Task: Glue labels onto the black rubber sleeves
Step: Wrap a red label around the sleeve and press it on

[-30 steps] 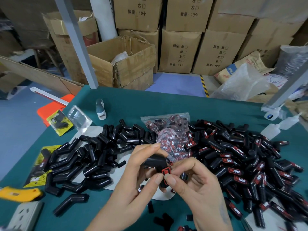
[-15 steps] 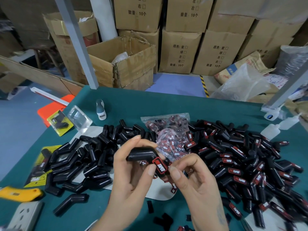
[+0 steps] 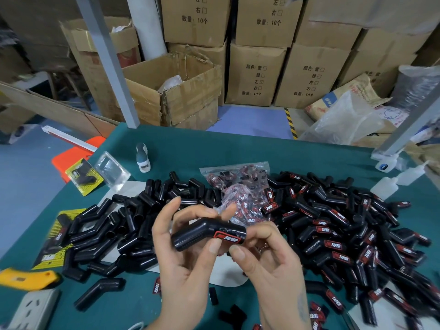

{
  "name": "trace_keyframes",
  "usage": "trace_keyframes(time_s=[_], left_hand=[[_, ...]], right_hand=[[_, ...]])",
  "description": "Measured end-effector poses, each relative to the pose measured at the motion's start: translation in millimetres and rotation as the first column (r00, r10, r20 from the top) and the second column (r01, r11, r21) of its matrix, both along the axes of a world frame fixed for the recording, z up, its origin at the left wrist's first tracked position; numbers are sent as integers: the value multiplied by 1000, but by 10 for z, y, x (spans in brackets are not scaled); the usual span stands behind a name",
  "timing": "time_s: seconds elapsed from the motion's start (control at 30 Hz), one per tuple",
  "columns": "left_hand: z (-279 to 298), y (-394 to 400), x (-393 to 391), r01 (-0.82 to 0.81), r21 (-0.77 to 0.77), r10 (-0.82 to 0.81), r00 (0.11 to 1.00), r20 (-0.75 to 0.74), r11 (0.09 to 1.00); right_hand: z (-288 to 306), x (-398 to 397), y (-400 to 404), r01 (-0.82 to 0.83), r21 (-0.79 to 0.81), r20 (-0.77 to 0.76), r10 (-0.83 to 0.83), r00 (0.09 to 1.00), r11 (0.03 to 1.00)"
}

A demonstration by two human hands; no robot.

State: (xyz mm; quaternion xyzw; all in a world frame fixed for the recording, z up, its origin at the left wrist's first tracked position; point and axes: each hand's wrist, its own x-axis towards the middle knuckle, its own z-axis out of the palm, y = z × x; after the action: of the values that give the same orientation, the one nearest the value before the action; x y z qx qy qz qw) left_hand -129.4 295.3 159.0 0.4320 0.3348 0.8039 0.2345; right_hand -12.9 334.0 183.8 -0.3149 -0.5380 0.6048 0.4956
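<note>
You're working over the green table (image 3: 238, 153), and it's sitting loaded: a bare sleeve pile (image 3: 133, 225) on your left, a labelled pile (image 3: 345, 234) spreading to your right, and the label bag (image 3: 238, 186) lying between them, just beyond your hands. Your left hand (image 3: 188, 270) is cradling one bent sleeve (image 3: 202, 234) from below and behind, fingers curled round it, thumb coming up under the label end. Your right hand (image 3: 273, 265) is pinching the sleeve's right end, thumb tip sitting just below the red label (image 3: 227, 236). The sleeve is running left to right across you, low at the left end, kinked in the middle, with the label facing you on the right-hand leg. So the label is lying nearer your right thumb, and pressing it flat looks like that thumb's job while the left is bracing. Whether the glue is holding yet, I can't tell.
</note>
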Motion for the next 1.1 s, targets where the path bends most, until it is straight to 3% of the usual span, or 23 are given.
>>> trace_keyframes(time_s=[0.43, 1.1], left_hand=[[-8, -3, 34, 133, 46, -137, 984, 114, 990], [78, -5, 71, 153, 25, -154, 963, 220, 988]], right_hand=[[-44, 26, 34, 51, 3, -27, -51, 998, 999], [-43, 28, 7, 27, 52, 12, -28, 1000, 998]])
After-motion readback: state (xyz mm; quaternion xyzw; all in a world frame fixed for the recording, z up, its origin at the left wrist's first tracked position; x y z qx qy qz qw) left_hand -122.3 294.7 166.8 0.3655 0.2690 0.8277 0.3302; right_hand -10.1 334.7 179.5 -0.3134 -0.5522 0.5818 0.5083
